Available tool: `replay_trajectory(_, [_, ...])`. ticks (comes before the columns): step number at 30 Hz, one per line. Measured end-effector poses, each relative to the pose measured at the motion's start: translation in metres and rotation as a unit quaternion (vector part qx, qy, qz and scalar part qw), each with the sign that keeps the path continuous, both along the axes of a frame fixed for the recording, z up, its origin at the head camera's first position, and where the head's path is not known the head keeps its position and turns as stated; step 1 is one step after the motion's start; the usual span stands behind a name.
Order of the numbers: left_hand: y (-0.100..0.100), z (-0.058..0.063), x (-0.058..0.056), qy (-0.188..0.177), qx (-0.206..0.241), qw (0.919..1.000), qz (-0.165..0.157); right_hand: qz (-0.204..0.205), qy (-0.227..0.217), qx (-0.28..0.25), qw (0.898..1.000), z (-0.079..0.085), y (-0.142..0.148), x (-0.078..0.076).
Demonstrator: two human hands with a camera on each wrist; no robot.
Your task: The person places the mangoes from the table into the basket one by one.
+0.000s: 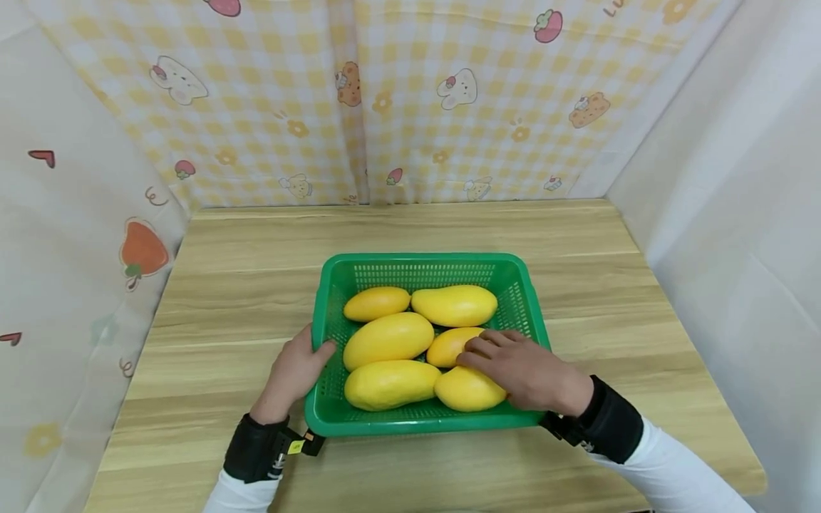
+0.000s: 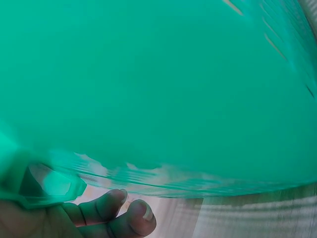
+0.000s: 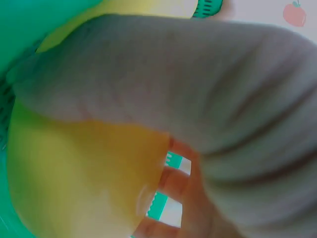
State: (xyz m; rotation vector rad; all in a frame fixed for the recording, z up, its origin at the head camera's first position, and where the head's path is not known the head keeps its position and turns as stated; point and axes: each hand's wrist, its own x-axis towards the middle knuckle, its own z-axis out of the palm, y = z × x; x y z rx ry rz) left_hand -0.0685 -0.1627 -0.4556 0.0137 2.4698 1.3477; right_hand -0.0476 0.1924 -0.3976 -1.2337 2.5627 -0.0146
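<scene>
A green plastic basket (image 1: 423,429) with meshed walls holds several yellow mangoes, among them a large mango (image 1: 388,337) at the left middle. My left hand (image 1: 296,370) grips the basket's left rim, thumb over the top and fingers outside; the fingertips (image 2: 141,218) show below the green wall in the left wrist view. In the front right corner of the basket, my right hand (image 1: 529,370) holds a mango (image 1: 470,390). The right wrist view shows the thumb (image 3: 124,74) across this mango and the other fingers round its far side.
The basket stands on a wood-grain table (image 1: 237,299). A yellow checked curtain (image 1: 410,107) hangs behind the table, with white cloth (image 1: 725,178) along the right and a printed white sheet (image 1: 83,249) along the left. Black bands (image 1: 618,420) wrap both wrists.
</scene>
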Motion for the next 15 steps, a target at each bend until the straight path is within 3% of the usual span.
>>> replay_trajectory(7, [-0.0011, -0.0024, -0.0006, 0.011, 0.0, 0.9999, -0.001, 0.005, 0.031, 0.012, 0.999, -0.0043, -0.0058, 0.0002])
replay_trajectory(15, [-0.0004, -0.0018, 0.0009, 0.006, 0.004, 1.0, -0.004, 0.005, 0.023, 0.018, 1.0, -0.0059, -0.0093, 0.0011])
